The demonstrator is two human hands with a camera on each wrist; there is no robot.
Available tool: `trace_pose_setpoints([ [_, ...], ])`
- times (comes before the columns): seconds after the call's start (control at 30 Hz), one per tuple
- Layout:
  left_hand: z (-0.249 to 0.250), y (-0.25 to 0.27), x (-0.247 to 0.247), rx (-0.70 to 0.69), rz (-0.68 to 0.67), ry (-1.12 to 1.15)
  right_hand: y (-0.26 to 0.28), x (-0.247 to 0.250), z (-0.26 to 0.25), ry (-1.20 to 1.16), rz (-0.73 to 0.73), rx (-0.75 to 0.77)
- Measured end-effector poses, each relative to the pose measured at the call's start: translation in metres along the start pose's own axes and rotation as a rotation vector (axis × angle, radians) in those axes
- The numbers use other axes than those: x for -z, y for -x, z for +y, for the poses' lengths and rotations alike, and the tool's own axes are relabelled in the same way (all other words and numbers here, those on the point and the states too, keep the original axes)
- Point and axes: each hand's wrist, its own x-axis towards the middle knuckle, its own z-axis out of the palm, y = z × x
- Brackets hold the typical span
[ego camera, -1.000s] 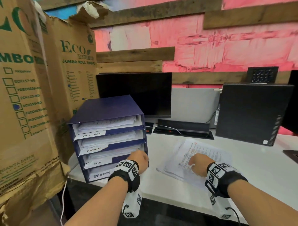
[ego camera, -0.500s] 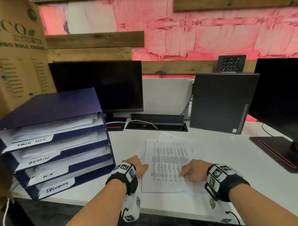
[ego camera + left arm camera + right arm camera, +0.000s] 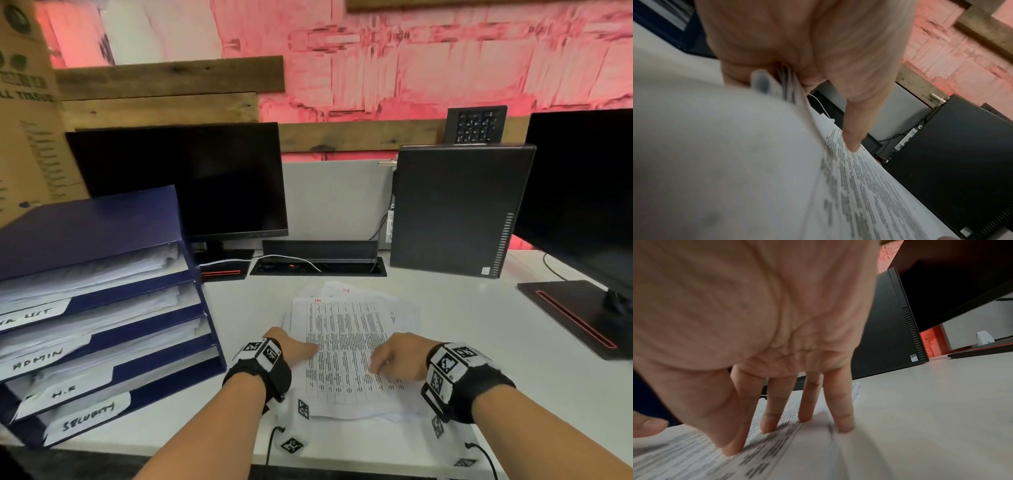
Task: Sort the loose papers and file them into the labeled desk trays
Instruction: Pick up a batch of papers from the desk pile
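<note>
A stack of loose printed papers lies on the white desk in front of me, with red "HR" marks at the top of the sheets. My left hand holds the stack's left edge. In the left wrist view the sheet edges tuck into the hand and the thumb lies on top. My right hand presses straight fingers down on the stack's right side. The blue four-tier tray unit stands at the left, labelled task list, ADMIN, H.R and security, each tier holding papers.
A dark monitor stands behind the trays and a black PC tower at the back right. A second monitor and its flat base fill the right. A cable hatch sits behind the papers, a cardboard box at far left.
My left hand has left the front of the trays and taken the papers' left edge. The view has swung right, and the stack now lies squarer under both hands.
</note>
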Motion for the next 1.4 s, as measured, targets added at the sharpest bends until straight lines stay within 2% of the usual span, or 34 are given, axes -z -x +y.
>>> trace_pose_setpoints([
  [0.17, 0.002, -0.005, 0.001, 0.003, -0.007, 0.156, 0.002, -0.001, 0.008, -0.068, 0.011, -0.001],
  [0.37, -0.008, -0.001, 0.002, -0.087, 0.057, 0.433, 0.009, -0.001, 0.024, -0.219, 0.156, -0.073],
  [0.47, -0.013, 0.003, 0.003, -0.115, 0.088, 0.545, 0.008, -0.006, 0.032, -0.291, 0.305, -0.167],
  [0.53, -0.016, 0.005, 0.006, -0.144, 0.11, 0.599, 0.009, -0.008, 0.03, -0.463, 0.365, -0.259],
  [0.6, -0.021, 0.006, 0.009, -0.15, 0.126, 0.641, 0.012, -0.006, 0.022, -0.638, 0.366, -0.284],
  [0.67, -0.026, 0.006, 0.01, -0.147, 0.147, 0.649, 0.012, -0.003, 0.015, -0.646, 0.337, -0.29],
  [0.73, -0.027, 0.009, 0.01, -0.168, 0.146, 0.55, 0.01, -0.005, 0.008, -0.474, 0.268, -0.313],
  [0.87, -0.023, 0.007, 0.007, -0.24, 0.027, 0.051, 0.002, -0.013, 0.005, -0.157, 0.245, -0.314],
  [0.97, -0.017, 0.002, 0.008, -0.144, -0.015, -0.183, -0.001, -0.012, 0.004, -0.063, 0.231, -0.309],
  [1.1, -0.01, -0.003, 0.008, -0.036, 0.031, -0.501, -0.007, -0.005, 0.007, 0.001, 0.194, -0.285],
  [1.2, -0.003, -0.013, 0.007, -0.027, 0.044, -0.51, -0.008, 0.0, 0.012, -0.035, 0.176, -0.278],
  [1.4, 0.007, -0.026, 0.003, -0.003, 0.053, -0.357, -0.005, 0.004, 0.024, -0.134, 0.204, -0.224],
])
